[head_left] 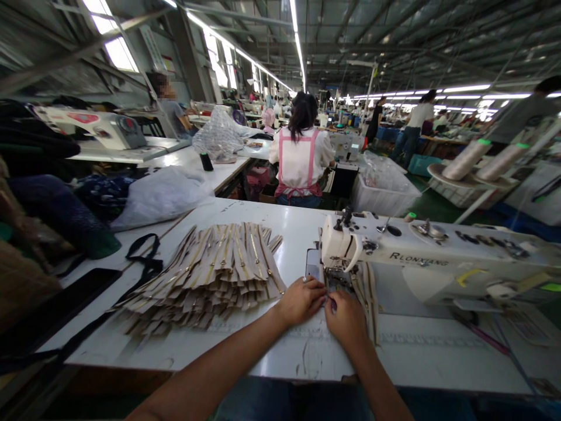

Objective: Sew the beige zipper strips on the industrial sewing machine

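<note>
At the front of the white sewing machine, my left hand, a ring on one finger, lies on the table with its fingers bent and pressed together. My right hand is closed in a pinch beside it, the fingertips of both nearly meeting just before the needle area. Whatever they hold is too small and covered to make out. Beige zipper strips with gold teeth run under the machine arm, right of my right hand. A thick fanned pile of beige zippers lies left of my left hand.
A black strap and a dark flat device lie at the left. Clear plastic bags rest beyond them. Thread cones stand behind the machine. Ahead sits a co-worker with back turned; a ruler strip marks the table.
</note>
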The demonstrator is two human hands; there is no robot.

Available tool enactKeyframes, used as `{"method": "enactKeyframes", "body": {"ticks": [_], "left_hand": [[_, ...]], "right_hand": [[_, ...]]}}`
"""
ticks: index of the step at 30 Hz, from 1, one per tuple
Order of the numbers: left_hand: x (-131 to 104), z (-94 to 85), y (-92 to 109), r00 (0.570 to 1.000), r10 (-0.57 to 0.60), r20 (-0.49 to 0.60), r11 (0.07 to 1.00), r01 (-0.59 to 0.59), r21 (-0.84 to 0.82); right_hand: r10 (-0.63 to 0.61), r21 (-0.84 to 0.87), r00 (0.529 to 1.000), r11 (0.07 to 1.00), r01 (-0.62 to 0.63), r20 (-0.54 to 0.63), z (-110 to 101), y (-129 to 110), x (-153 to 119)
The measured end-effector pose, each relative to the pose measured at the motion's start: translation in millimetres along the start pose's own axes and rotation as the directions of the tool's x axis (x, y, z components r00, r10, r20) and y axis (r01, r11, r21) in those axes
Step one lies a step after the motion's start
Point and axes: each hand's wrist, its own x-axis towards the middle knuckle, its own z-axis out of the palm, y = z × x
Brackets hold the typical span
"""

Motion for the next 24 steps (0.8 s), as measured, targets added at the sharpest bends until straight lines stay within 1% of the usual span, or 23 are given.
{"method": "enactKeyframes", "body": {"ticks": [6, 9, 15, 20, 24], "left_hand": [[0.1, 3.5, -0.5, 0.997, -0.071, -0.018, 0.996, 0.072, 0.061], [-0.6, 3.7, -1.1, 0.995, -0.096, -0.020, 0.991, 0.098, 0.090], [0.5, 3.1, -4.8, 0.990, -0.139, -0.003, 0.981, 0.138, 0.137], [4.7, 0.3, -5.8, 0.987, -0.159, -0.001, 0.977, 0.158, 0.140], [4.9, 1.0, -7.2, 0.986, -0.164, -0.005, 0.975, 0.163, 0.148]], "right_hand": [[0.042, -0.005, 0.999, 0.999, -0.042, 0.030, 2.5, -1.4, 12.0], [0.041, -0.022, 0.999, 0.999, -0.040, 0.021, 4.0, -2.5, 14.4], [0.017, -0.064, 0.999, 0.998, -0.013, 0.049, 6.0, -2.3, 14.7], [-0.005, -0.065, 1.000, 0.998, 0.006, 0.003, 11.5, 0.2, 11.3], [0.001, -0.007, 0.997, 1.000, -0.002, -0.080, 17.4, -0.1, 5.8]]}}
